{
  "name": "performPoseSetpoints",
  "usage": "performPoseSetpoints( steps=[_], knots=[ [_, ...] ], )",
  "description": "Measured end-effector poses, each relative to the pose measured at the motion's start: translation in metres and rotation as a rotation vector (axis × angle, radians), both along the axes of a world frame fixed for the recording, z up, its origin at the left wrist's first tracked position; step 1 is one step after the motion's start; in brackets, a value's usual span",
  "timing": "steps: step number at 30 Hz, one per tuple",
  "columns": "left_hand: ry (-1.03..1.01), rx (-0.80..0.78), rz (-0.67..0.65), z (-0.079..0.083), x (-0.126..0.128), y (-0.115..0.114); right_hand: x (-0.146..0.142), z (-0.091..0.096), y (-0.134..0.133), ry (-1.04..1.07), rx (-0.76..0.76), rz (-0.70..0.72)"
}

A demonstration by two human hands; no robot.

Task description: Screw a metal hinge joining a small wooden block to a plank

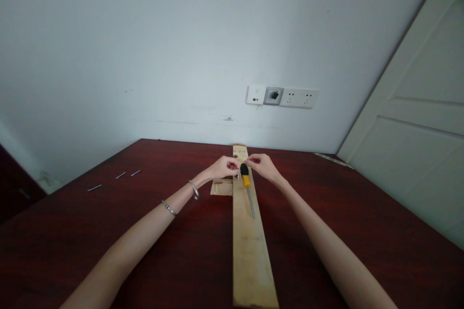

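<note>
A long pale wooden board [252, 256] runs away from me across the dark red table. On its far part lies a screwdriver [247, 181] with a black and yellow handle, its shaft pointing back towards me. My left hand [224, 168] is closed in a pinch over the board's left edge, just left of the handle. Small shiny metal bits [238, 174] show at its fingertips, too small to name. Right of the handle's end, my right hand [261, 164] also pinches, fingertips over the board; whatever is between them cannot be made out.
A flat light-brown piece [221, 188] lies beside the board, under my left hand. Three thin metal rods [121, 175] lie at the table's left. Sockets [298, 98] are on the wall behind, and a narrow strip [332, 160] lies at the far right edge near a white door [416, 140].
</note>
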State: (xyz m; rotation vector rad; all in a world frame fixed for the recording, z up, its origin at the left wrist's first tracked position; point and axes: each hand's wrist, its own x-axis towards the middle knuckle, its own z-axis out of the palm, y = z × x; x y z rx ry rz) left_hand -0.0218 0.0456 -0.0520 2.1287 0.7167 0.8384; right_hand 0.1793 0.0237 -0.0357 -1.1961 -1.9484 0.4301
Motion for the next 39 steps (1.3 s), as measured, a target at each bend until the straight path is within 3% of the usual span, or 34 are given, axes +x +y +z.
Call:
performPoseSetpoints(
  steps=[6,12,20,29,34,39],
  knots=[
    [-0.102,0.118,0.204,0.001,0.002,0.001,-0.013,0.002,-0.022,-0.011,-0.059,0.066],
    [-0.156,0.172,0.341,0.002,0.003,-0.001,-0.022,-0.003,-0.022,-0.084,0.069,-0.026],
    [-0.181,0.151,0.361,0.001,0.005,-0.006,-0.029,-0.011,-0.021,-0.014,0.181,-0.074],
    [-0.223,0.193,0.375,-0.002,0.007,-0.008,-0.031,-0.015,-0.020,-0.031,0.152,-0.075],
    [-0.249,0.282,0.368,0.003,0.007,-0.013,-0.030,-0.009,-0.020,0.114,0.178,-0.121],
    [-0.196,0.376,0.337,0.006,0.005,-0.016,-0.030,-0.010,-0.015,0.261,0.079,-0.107]
  ],
)
